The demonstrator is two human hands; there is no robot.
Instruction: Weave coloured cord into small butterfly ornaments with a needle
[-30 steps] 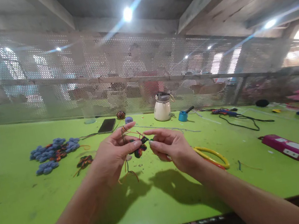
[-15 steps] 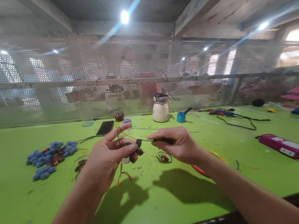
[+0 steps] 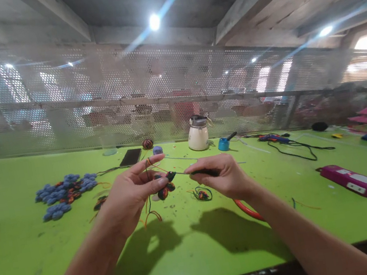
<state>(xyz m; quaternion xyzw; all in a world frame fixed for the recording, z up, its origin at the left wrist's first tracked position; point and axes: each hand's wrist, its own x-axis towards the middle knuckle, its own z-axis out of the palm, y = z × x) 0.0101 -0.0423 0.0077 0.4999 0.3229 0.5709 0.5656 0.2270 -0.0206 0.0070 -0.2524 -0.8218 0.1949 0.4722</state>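
Note:
My left hand [image 3: 131,187] pinches a small dark crochet flower [image 3: 165,191] with orange and red flecks between thumb and fingers. Yarn [image 3: 149,163] runs over its raised index finger, and loose orange and dark ends dangle below. My right hand [image 3: 218,173] is closed round the dark handle of a crochet hook [image 3: 180,173]. The thin metal shaft points left, and its tip meets the top edge of the flower; the exact tip is too small to make out. Beneath, on the table, lies a small multicoloured piece with a dark yarn loop [image 3: 202,194].
Blue and multicoloured crochet flowers [image 3: 53,193] lie left on the green table [image 3: 177,262]. Behind are a phone [image 3: 130,156], a yarn ball [image 3: 147,144], a white jug [image 3: 198,134] and a blue pot [image 3: 223,143]. A magenta box [image 3: 352,179] and a corded tool [image 3: 278,139] lie right.
The whole view has shifted slightly. Both hands keep the same grip, with the hook still at the flower's top edge; the dark stitches there have turned a little.

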